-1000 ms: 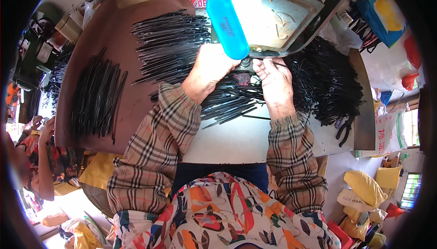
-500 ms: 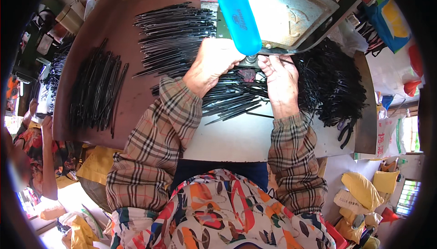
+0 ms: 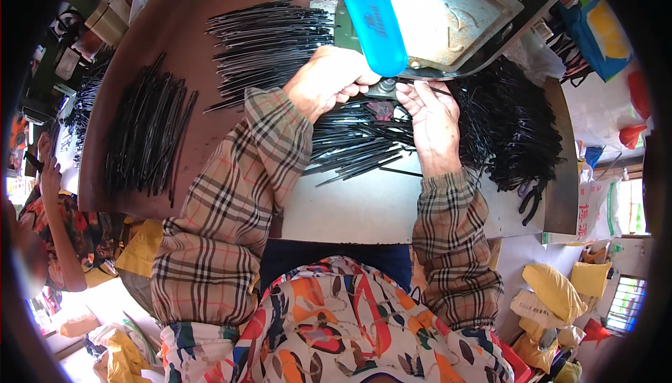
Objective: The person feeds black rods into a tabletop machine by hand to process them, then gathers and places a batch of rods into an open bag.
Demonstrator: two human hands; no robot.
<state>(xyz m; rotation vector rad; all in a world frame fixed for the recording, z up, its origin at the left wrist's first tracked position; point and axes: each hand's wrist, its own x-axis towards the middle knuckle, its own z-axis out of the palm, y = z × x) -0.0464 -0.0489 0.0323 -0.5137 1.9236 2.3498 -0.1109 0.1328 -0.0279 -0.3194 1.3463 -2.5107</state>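
My left hand (image 3: 329, 83) is closed beside the left side of a small metal post (image 3: 386, 85) under the machine. Whatever its fingers hold is hidden. On the post's other side, my right hand (image 3: 434, 122) pinches a thin black strip (image 3: 439, 90) that points toward the post. A blue paddle-shaped plastic piece (image 3: 376, 22) hangs above the post, partly in front of the metal machine (image 3: 458, 22). Beneath and between my hands lies a loose pile of thin black strips (image 3: 360, 146). A larger tangled heap of them (image 3: 514, 127) is right of my right hand.
Bundles of black strips lie on a brown sheet (image 3: 178, 29), one at the back (image 3: 269, 47) and one at the left (image 3: 147, 138). Black-handled pliers (image 3: 530, 204) rest at the right front of the table. At far left, a co-worker's raised hand (image 3: 49, 173) holds something dark.
My left hand has shifted slightly and its fingers stay curled by the post. My right hand keeps its pinch in nearly the same place. The co-worker's hands have moved up.
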